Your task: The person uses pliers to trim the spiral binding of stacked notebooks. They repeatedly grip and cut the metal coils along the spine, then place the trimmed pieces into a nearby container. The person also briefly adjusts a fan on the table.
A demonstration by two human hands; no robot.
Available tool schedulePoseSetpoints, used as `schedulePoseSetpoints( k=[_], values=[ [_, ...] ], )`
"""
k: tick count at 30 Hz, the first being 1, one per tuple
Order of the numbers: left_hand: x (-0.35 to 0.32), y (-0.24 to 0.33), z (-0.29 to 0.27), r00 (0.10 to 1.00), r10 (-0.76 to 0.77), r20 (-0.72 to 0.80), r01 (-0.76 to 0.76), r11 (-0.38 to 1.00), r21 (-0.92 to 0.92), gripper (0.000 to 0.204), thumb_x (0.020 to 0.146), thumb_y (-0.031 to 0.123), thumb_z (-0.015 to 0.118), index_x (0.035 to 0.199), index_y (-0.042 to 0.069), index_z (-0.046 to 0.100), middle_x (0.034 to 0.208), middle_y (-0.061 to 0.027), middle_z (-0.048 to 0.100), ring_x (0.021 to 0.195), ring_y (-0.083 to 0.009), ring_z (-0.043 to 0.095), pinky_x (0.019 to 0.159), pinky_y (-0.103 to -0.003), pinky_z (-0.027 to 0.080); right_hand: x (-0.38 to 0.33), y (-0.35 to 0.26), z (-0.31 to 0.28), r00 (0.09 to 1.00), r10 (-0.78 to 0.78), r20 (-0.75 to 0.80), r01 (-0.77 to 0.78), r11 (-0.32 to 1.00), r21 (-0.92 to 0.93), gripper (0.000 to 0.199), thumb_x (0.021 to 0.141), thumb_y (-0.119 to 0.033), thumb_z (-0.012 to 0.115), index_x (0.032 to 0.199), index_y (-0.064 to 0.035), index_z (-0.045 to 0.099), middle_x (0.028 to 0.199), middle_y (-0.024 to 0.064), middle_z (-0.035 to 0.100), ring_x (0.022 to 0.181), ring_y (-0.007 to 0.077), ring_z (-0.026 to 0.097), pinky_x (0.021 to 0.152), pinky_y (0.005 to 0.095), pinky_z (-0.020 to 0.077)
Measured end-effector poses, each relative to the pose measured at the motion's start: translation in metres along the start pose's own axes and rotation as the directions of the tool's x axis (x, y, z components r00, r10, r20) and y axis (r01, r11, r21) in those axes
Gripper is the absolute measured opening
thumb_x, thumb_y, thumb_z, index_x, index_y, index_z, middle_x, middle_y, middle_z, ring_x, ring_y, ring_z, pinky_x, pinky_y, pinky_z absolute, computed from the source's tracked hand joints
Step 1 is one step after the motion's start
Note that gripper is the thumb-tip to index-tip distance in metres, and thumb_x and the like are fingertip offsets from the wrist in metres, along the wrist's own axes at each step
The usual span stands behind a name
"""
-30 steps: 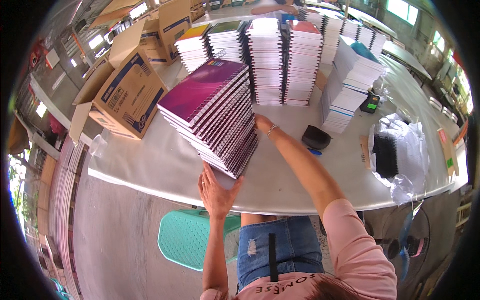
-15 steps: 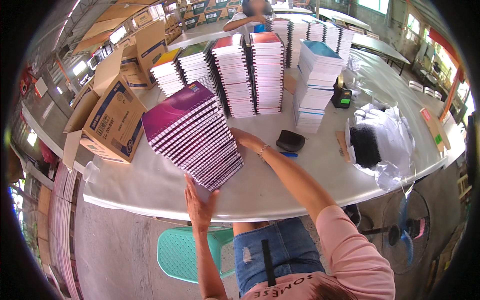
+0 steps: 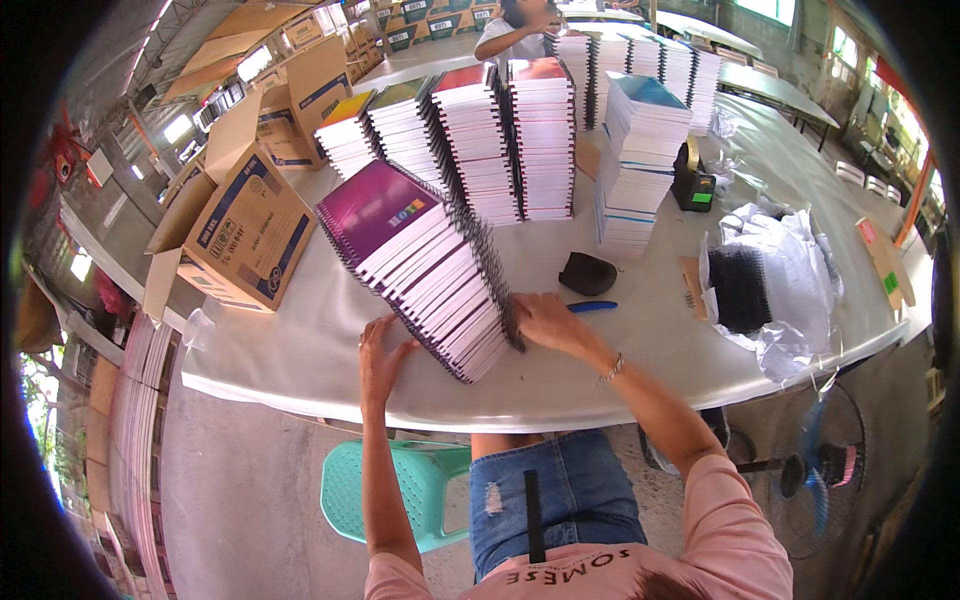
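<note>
A tall, leaning stack of spiral-bound notebooks [image 3: 425, 275] with a purple cover on top stands at the near side of the white-covered table. Its page edges face me, and dark coils run down its right side. My right hand [image 3: 548, 322] is closed at the lower right of the stack, its fingertips partly hidden against the coils. By the lower left side is my left hand [image 3: 384, 362], its fingers and thumb apart, the thumb pointing toward the notebooks. Behind stand stacks of red-covered notebooks [image 3: 470, 150] and a blue-topped stack [image 3: 640, 160].
An open cardboard box [image 3: 245, 235] stands at the left. Right of the stack lie a black pouch [image 3: 587, 273], a blue-handled tool [image 3: 593, 306] and white wrapping [image 3: 790, 270] around black coils. Below are a green stool [image 3: 395, 490] and a fan [image 3: 815, 470]. Another person [image 3: 515, 40] is across the table.
The purple-topped stack has turned, so page edges now face me where coils faced before. My right hand has come nearer and to the right; my left hand has shifted slightly up.
</note>
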State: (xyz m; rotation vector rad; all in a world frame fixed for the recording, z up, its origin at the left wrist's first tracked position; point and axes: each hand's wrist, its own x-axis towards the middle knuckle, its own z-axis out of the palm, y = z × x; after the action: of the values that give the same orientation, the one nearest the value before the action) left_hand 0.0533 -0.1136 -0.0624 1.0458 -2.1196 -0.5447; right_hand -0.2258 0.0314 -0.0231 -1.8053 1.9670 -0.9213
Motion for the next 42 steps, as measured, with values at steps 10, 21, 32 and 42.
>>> schedulePoseSetpoints(
  k=[10, 21, 32, 42],
  values=[
    [0.058, -0.167, 0.084, 0.979, 0.203, -0.023, -0.2, 0.927, -0.318, 0.05, 0.096, 0.02, 0.061, 0.141, 0.0, 0.051, 0.144, -0.0176, 0.053, 0.13, -0.0299, 0.05, 0.11, -0.044, 0.04, -0.068, -0.049, 0.068, 0.947, -0.177, -0.267, 0.198, 0.979, 0.052, 0.037, 0.1, -0.024, 0.058, 0.128, -0.0009, 0.049, 0.084, 0.016, 0.072, 0.093, 0.0404, 0.067, 0.109, 0.0611, 0.0334],
    [0.068, -0.095, 0.1, 0.893, -0.279, 0.354, 0.439, 0.357, -0.825, 0.044, 0.097, 0.01, 0.057, 0.139, -0.001, 0.052, 0.139, -0.0144, 0.057, 0.125, -0.0255, 0.054, 0.106, -0.04, 0.044, -0.092, -0.001, 0.002, 0.915, -0.046, -0.401, -0.095, 0.941, -0.324, 0.062, 0.086, -0.033, 0.074, 0.137, -0.007, 0.05, 0.142, 0.025, 0.041, 0.127, 0.0445, 0.041, 0.111, 0.0579, 0.0298],
    [0.056, -0.026, 0.046, 0.835, -0.359, 0.416, 0.503, 0.195, -0.842, 0.04, 0.098, -0.001, 0.052, 0.137, -0.002, 0.053, 0.135, -0.0113, 0.061, 0.119, -0.0211, 0.059, 0.101, -0.035, 0.049, -0.093, 0.052, -0.014, 0.961, -0.079, -0.263, -0.055, 0.884, -0.464, 0.057, 0.095, -0.035, 0.064, 0.137, 0.0004, 0.05, 0.133, 0.0255, 0.045, 0.123, 0.0427, 0.043, 0.102, 0.0575, 0.0366],
    [0.038, 0.143, -0.083, 0.947, 0.069, -0.314, -0.257, 0.752, -0.608, 0.049, 0.108, 0.037, 0.045, 0.126, -0.005, 0.061, 0.107, -0.0098, 0.064, 0.102, -0.0174, 0.059, 0.099, -0.035, 0.045, -0.061, -0.009, -0.124, 0.95, 0.263, 0.171, -0.314, 0.804, 0.506, 0.058, 0.103, -0.054, 0.048, 0.122, 0.0002, 0.055, 0.104, 0.0203, 0.059, 0.098, 0.0305, 0.06, 0.088, 0.0387, 0.0465]
  ],
)
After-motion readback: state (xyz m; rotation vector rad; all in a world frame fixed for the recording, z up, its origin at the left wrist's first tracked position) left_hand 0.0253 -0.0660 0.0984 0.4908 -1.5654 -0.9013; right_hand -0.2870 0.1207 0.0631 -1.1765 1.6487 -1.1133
